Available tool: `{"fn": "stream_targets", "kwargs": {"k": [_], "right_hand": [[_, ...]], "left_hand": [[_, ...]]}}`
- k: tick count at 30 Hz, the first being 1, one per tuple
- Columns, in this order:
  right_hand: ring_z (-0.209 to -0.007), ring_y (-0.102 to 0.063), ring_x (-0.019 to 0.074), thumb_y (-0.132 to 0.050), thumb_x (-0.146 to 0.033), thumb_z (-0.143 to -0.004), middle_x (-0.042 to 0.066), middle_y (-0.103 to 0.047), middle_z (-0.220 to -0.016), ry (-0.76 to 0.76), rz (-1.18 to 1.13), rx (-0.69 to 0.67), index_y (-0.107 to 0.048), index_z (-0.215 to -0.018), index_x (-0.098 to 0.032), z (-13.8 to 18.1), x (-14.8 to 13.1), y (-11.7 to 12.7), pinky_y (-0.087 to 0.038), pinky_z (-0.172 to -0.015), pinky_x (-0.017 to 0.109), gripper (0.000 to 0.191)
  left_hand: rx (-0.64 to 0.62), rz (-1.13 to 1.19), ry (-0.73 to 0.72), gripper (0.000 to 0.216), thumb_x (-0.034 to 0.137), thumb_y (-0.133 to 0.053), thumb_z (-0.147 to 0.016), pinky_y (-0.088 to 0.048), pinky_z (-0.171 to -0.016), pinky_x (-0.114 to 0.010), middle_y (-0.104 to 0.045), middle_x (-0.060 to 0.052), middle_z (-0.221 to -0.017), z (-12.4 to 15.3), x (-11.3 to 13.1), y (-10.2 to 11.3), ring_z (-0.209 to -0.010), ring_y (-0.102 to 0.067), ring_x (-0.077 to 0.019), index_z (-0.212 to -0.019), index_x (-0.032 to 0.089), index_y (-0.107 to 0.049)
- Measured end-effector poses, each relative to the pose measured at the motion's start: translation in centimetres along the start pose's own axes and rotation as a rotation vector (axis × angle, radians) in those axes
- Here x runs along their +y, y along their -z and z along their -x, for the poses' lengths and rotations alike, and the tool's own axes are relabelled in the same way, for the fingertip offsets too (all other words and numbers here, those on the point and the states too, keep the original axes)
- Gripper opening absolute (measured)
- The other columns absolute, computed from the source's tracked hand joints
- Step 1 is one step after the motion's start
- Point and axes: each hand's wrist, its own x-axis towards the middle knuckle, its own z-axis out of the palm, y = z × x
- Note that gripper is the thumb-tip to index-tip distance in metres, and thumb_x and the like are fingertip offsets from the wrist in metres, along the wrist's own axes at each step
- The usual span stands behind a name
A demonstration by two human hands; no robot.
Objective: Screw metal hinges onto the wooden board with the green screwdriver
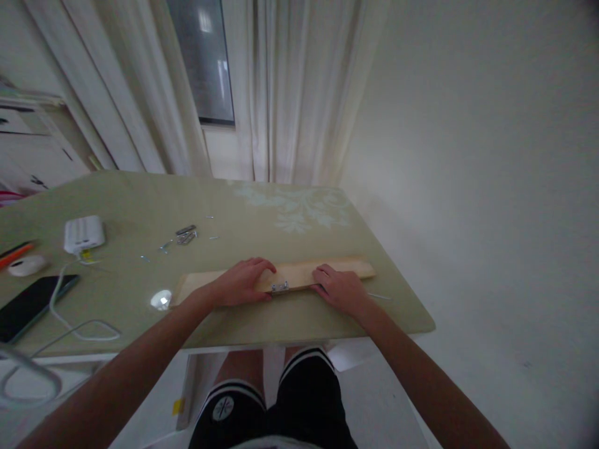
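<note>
A long pale wooden board [292, 274] lies across the table near its front edge. My left hand [243, 282] grips it left of the middle, with the thumb along the near edge and the fingers over the top. Farther right, my right hand [339, 288] is closed on the same board, its fingers curled over the top face. Between the hands, a small metal piece resembling a hinge [280, 287] sits at the board's near edge. A thin white rod [379, 296] pokes out beside my right hand.
A pile of small metal hardware [186, 234] and loose screws [145, 257] lie beyond the board. To the left are a white charger [84, 234], a phone [35, 302], a white cable [88, 337] and an orange tool [16, 254]. A wall borders the table's right side.
</note>
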Motion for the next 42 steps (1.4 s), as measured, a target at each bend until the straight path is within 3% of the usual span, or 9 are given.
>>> {"fn": "stream_targets", "kwargs": {"k": [5, 9, 13, 16, 21, 24, 27, 36, 42], "right_hand": [[-0.094, -0.076, 0.0242, -0.058, -0.048, -0.104, 0.009, -0.078, -0.111, -0.039, -0.249, 0.247, -0.07, -0.126, -0.022, 1.0, 0.4, 3.0, -0.053, -0.076, 0.032, 0.036], [-0.062, -0.066, 0.012, -0.068, -0.045, -0.1, -0.002, -0.07, -0.07, 0.042, -0.807, 0.587, -0.074, -0.108, -0.022, 1.8, 0.7, 6.7, -0.048, -0.063, 0.024, 0.025], [-0.038, -0.045, 0.006, -0.064, -0.042, -0.102, -0.007, -0.059, -0.056, 0.141, -1.413, 0.942, -0.069, -0.088, -0.02, 0.5, -0.4, 8.6, -0.032, -0.038, 0.019, 0.026], [-0.036, -0.04, 0.0056, -0.067, -0.042, -0.1, -0.008, -0.056, -0.053, 0.235, -1.653, 1.109, -0.063, -0.08, -0.021, -2.0, -2.2, 8.5, -0.028, -0.034, 0.018, 0.029], [-0.036, -0.04, 0.0044, -0.069, -0.044, -0.099, -0.008, -0.055, -0.054, 0.24, -1.722, 1.03, -0.058, -0.077, -0.022, -6.0, -5.3, 7.6, -0.03, -0.034, 0.017, 0.033], [-0.036, -0.039, 0.0038, -0.068, -0.046, -0.099, -0.009, -0.054, -0.054, 0.213, -1.723, 0.953, -0.056, -0.075, -0.021, -7.3, -6.1, 7.0, -0.029, -0.034, 0.016, 0.036], [-0.036, -0.039, 0.0033, -0.067, -0.046, -0.1, -0.009, -0.053, -0.054, 0.192, -1.731, 0.932, -0.055, -0.073, -0.021, -7.9, -6.5, 6.4, -0.029, -0.034, 0.015, 0.038], [-0.037, -0.038, 0.0041, -0.067, -0.045, -0.1, -0.009, -0.054, -0.053, 0.183, -1.779, 0.989, -0.054, -0.075, -0.022, -8.3, -6.6, 6.6, -0.028, -0.034, 0.016, 0.037], [-0.037, -0.039, 0.0037, -0.068, -0.044, -0.1, -0.009, -0.053, -0.054, 0.194, -1.739, 0.918, -0.054, -0.074, -0.021, -8.3, -7.1, 6.8, -0.028, -0.034, 0.016, 0.037]], "left_hand": [[-0.049, 0.033, -0.048, 0.063, 0.04, -0.084, -0.076, -0.045, -0.113, -0.043, -0.063, -0.012, -0.137, -0.7, 0.2, 0.8, -0.13, -0.058, -0.0333, -0.131, 0.021, -0.061], [-0.103, 0.054, 0.003, 0.065, 0.037, -0.084, -0.074, -0.049, -0.107, -0.041, -0.066, -0.009, -0.13, -1.2, -0.1, 1.2, -0.124, -0.062, -0.0323, -0.133, 0.024, -0.06], [-0.138, 0.061, 0.024, 0.067, 0.035, -0.085, -0.073, -0.049, -0.106, -0.04, -0.066, -0.008, -0.13, -1.4, -0.2, 1.7, -0.122, -0.063, -0.0307, -0.134, 0.024, -0.06], [-0.126, 0.048, -0.002, 0.07, 0.039, -0.088, -0.074, -0.047, -0.11, -0.044, -0.065, -0.012, -0.138, -1.1, -0.4, 1.7, -0.127, -0.061, -0.033, -0.136, 0.023, -0.061], [0.057, 0.075, -0.123, 0.061, 0.057, -0.086, -0.079, -0.037, -0.118, -0.052, -0.056, -0.013, -0.154, -1.1, 0.3, 0.6, -0.141, -0.051, -0.0355, -0.129, 0.026, -0.067], [0.092, 0.16, -0.206, 0.034, 0.05, -0.078, -0.09, -0.044, -0.11, -0.045, -0.073, -0.008, -0.128, -1.9, 1.4, 0.0, -0.122, -0.064, -0.0278, -0.112, 0.025, -0.074], [0.084, 0.248, -0.257, 0.019, 0.04, -0.069, -0.098, -0.05, -0.097, -0.038, -0.077, -0.006, -0.105, -2.7, 1.9, -0.5, -0.102, -0.069, -0.022, -0.1, 0.022, -0.075], [0.149, 0.389, -0.247, 0.019, 0.037, -0.069, -0.098, -0.049, -0.089, -0.033, -0.076, -0.005, -0.097, -2.8, 1.1, -1.8, -0.093, -0.067, -0.0199, -0.089, 0.021, -0.073], [0.136, 0.405, -0.232, 0.018, 0.036, -0.07, -0.095, -0.049, -0.088, -0.033, -0.075, -0.005, -0.097, -3.1, 1.3, -1.5, -0.093, -0.067, -0.0205, -0.088, 0.02, -0.072]]}}
